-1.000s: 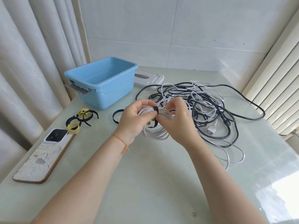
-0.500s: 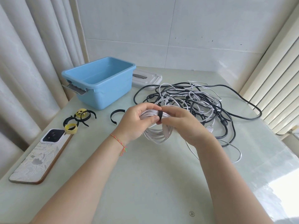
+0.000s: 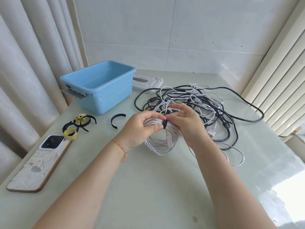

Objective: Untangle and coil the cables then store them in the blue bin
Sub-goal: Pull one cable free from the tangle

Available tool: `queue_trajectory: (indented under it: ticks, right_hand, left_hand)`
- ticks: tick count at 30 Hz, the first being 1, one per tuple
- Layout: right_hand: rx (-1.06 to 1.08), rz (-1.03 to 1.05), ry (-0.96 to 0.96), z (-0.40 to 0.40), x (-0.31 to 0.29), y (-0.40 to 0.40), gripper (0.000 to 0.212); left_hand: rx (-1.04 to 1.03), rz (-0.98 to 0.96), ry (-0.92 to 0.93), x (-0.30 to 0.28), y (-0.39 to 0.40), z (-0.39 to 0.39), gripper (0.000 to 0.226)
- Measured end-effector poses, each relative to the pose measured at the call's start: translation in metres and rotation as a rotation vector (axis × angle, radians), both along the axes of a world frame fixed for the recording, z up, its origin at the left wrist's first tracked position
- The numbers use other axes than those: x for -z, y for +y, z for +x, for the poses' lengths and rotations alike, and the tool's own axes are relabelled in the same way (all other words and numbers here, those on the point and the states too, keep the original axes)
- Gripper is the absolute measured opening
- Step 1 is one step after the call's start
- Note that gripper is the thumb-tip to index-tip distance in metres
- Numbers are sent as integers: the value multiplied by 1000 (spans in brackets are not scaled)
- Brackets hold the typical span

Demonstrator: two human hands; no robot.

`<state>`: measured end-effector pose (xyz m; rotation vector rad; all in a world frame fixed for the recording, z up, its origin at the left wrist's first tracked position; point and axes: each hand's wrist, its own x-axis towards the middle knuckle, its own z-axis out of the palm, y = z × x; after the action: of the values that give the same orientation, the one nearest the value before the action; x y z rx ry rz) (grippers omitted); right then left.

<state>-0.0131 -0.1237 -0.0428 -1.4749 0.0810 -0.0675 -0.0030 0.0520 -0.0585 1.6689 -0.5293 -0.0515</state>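
A coiled white cable [image 3: 162,140] hangs above the table centre, bound at its top by a black strap [image 3: 164,124]. My left hand [image 3: 142,128] grips the coil's top left of the strap. My right hand [image 3: 186,123] pinches the strap's loose end against the coil, with its other fingers spread. Behind them lies a tangle of black and white cables [image 3: 206,106]. The blue bin [image 3: 100,85] stands open at the back left, and I see nothing inside it.
Several black and yellow straps [image 3: 77,124] and one black strap [image 3: 116,120] lie left of my hands. A phone [image 3: 39,161] rests at the left table edge. A grey lid [image 3: 146,81] sits behind the bin. Curtains hang left, a radiator stands right.
The black strap has been wrapped round the top of the white coil. The coil has been lifted slightly, and my right hand's fingers have spread.
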Motion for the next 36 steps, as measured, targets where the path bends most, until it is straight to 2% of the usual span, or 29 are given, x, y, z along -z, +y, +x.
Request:
queue_trajectory:
  ticks: [3,7,11,17,19,21,23,25,26,28,30,32,34,36]
  right_hand:
    - [54,-35,-24,-2,-3,4,14]
    - [57,-89,-74,-5,-7,5,10]
    - [41,-210,-136,-8,-10,6,6]
    - [14,-445,-219,-10,-23,11,10]
    - [26,-561,-328,-8,-32,13,15]
    - [27,-693,-525,-5,-42,14,22]
    - [35,-762,-696,-3,-50,15,26]
    - [54,-784,-784,-4,-58,15,27]
    - [48,-773,-772,-4,-63,14,26]
    - [-36,-651,-628,-9,-72,12,26]
    - [-127,-398,-482,-13,-81,11,25]
    - [-93,-215,-412,-9,-87,8,25]
    - [-104,-225,-245,2,-87,2,36]
    - [-298,-220,-9,13,-87,4,43]
  left_hand:
    - [-1,-9,36,1,1,1,23]
    - [-15,-32,75,3,-1,2,23]
    - [-57,-49,82,2,-3,2,38]
    - [-128,-126,172,-7,-10,1,22]
    - [-140,-205,241,-19,-10,2,19]
    - [-94,-330,344,-35,-10,5,20]
    - [-17,-442,470,-54,-8,7,21]
    - [45,-496,545,-70,-5,9,20]
    - [65,-494,548,-77,-5,9,20]
    - [56,-480,539,-87,-5,9,22]
    - [-1,-465,502,-95,-5,12,21]
    - [-47,-452,463,-102,-4,19,16]
    - [-103,-425,431,-107,-2,28,11]
    - [-185,-432,386,-113,2,35,8]
